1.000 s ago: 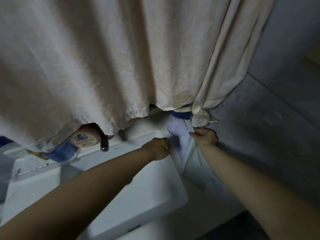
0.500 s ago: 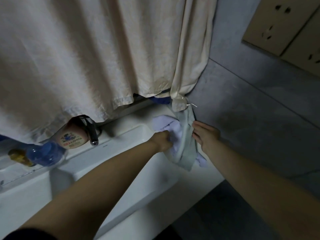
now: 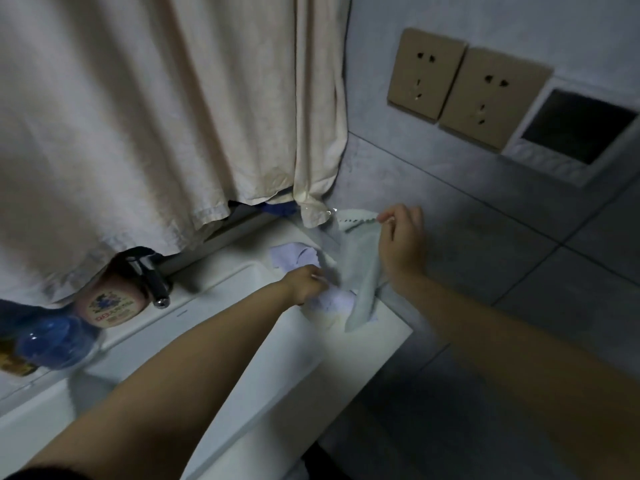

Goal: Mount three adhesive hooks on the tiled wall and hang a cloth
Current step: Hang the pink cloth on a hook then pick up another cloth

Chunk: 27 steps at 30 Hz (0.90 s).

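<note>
A wide cream fabric curtain point(image 3: 145, 116) hangs in folds above the white ceramic sink point(image 3: 242, 341), its hem just over the sink's back ledge. To the right of the sink rises the grey tiled wall point(image 3: 485, 237), and high on it, well above the sink, sit two tan square sockets point(image 3: 464, 88) side by side with a white-framed dark opening point(image 3: 571, 133) next to them. On the sink's left back ledge stand a round pinkish labelled bottle point(image 3: 110, 303) and a clear blue plastic bottle point(image 3: 52, 344), with the dark metal tap point(image 3: 152, 278) just behind them. At the sink's right back corner my right hand point(image 3: 401, 244) pinches the scalloped top edge of the pale grey-green cloth point(image 3: 363, 268) between thumb and fingertips, so the cloth hangs from it down to the sink's rim, close by the tiled wall. My left hand point(image 3: 304, 282) lies at that same corner, fingers curled into a crumpled white paper sheet point(image 3: 298, 258) lying there, just left of the hanging cloth
</note>
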Motion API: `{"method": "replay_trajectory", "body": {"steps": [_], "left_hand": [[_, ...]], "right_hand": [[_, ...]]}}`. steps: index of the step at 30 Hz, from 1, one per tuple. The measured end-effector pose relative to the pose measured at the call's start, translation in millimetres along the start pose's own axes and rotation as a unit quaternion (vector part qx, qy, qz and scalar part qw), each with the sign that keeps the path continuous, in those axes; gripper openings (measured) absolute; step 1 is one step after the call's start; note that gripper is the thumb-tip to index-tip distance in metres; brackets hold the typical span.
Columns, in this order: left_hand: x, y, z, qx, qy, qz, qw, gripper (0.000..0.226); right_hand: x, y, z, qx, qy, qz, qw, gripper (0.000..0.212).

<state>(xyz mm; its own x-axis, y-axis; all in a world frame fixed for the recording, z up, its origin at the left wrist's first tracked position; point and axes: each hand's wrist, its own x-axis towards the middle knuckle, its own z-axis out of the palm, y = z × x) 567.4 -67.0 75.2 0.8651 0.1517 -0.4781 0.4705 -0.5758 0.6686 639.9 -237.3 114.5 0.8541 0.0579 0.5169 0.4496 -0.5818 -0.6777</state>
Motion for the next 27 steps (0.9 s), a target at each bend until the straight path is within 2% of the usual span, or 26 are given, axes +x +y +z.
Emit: {"method": "replay_trajectory", "body": {"steps": [3,6,8,10,12,14,19,22,24,27], "left_hand": [[-14,17,-5,0.015,0.048,0.061,0.997,0.033],[-27,43,-9,-0.003,0.150,0.130,0.980,0.021],[-45,66,-8,-0.013,0.168,0.173,0.970,0.022],[-67,90,-1,-0.003,0.173,0.246,0.954,0.035],[-86,112,7,-0.009,0.151,0.308,0.939,0.046],[-98,130,16,0.008,0.097,0.350,0.932,0.047],[-130,164,43,-0.013,-0.027,0.402,0.915,0.013],[-150,186,60,-0.014,-0.065,0.433,0.899,0.008],[-166,205,74,-0.005,-0.092,0.456,0.885,0.010],[-193,235,104,0.023,-0.123,0.489,0.864,0.025]], "right_hand": [[-3,-11,-32,-0.005,-0.007,-0.059,0.998,0.022],[-7,-20,-64,-0.028,-0.019,-0.075,0.997,0.022],[-11,-27,-86,-0.038,-0.016,-0.099,0.994,0.023],[-17,-32,-111,-0.038,-0.017,-0.118,0.992,0.021],[-23,-38,-133,-0.036,-0.027,-0.129,0.991,0.020],[-32,-43,-154,-0.029,-0.035,-0.141,0.989,0.018],[-58,-54,-214,-0.040,-0.044,-0.158,0.986,0.014],[-74,-50,-259,-0.078,-0.030,-0.151,0.985,0.014],[-84,-43,-292,-0.105,-0.003,-0.124,0.987,0.014],[-104,-34,-341,-0.135,0.041,-0.083,0.986,0.013]]}}
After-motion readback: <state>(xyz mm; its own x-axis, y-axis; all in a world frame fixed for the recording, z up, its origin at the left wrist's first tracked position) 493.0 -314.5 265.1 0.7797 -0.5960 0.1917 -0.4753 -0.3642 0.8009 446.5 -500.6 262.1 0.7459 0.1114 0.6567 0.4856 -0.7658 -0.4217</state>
